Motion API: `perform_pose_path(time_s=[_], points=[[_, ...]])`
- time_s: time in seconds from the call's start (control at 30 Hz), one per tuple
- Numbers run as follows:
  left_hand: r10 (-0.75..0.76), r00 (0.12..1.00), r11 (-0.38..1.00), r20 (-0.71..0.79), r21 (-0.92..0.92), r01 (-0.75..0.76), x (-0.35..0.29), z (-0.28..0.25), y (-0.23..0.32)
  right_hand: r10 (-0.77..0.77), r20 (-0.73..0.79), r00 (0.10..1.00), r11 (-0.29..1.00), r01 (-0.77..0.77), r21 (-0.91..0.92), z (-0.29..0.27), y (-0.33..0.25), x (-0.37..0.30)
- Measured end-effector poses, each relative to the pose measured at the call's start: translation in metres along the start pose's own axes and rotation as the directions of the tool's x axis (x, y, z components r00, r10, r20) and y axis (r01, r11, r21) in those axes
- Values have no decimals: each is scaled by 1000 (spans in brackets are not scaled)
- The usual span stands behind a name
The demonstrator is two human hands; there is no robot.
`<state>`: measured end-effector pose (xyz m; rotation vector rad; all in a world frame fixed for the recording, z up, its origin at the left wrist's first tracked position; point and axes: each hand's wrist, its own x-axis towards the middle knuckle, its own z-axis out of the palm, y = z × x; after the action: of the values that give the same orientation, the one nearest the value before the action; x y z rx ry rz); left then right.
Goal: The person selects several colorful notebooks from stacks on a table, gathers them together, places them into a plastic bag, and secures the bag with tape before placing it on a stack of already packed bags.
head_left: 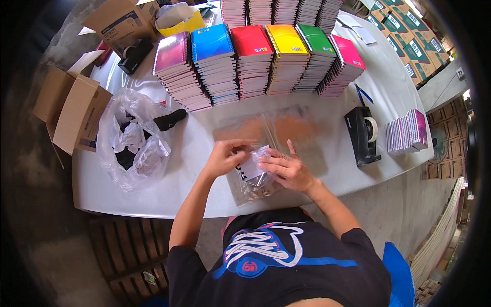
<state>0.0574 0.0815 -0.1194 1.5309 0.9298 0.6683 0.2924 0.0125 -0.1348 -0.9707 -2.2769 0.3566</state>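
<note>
Near the front of the table, both hands meet at a small clear plastic packet with a white paper label (250, 168). My left hand (227, 157) is closed at its upper left edge, with the fingers bent. From the right, my right hand (288, 169) lies across the packet with its fingers over the edge, one finger raised and the thumb hidden. Glare blurs the packet's lower part. Beneath the hands lie flat clear plastic bags (307, 146), through which an orange-brown tone shows.
Behind are tall stacks of coloured spiral notebooks (250, 43). To the right stand a black tape dispenser (362, 135), blue-handled pliers (364, 93) and a smaller notebook stack (406, 132). On the left are a filled plastic bag (134, 140), a black object (170, 119) and open cardboard boxes (76, 115).
</note>
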Motion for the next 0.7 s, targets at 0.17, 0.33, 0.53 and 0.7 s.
perform_pose_path(time_s=[0.17,0.33,0.53,0.7], points=[[66,970,991,-232,-98,-91,6,-11,14,-13,19,1000,1000,13,7,-1,0,2],[694,695,557,-190,753,-350,-35,8,56,0,10,1000,1000,0,15,-1,1,0],[246,965,418,88,889,-187,-63,32,17,18,113,993,989,-35,147,-14,-1,-5],[149,984,460,94,875,-154,-65,31,27,181,71,981,782,-188,594,-84,10,-41]])
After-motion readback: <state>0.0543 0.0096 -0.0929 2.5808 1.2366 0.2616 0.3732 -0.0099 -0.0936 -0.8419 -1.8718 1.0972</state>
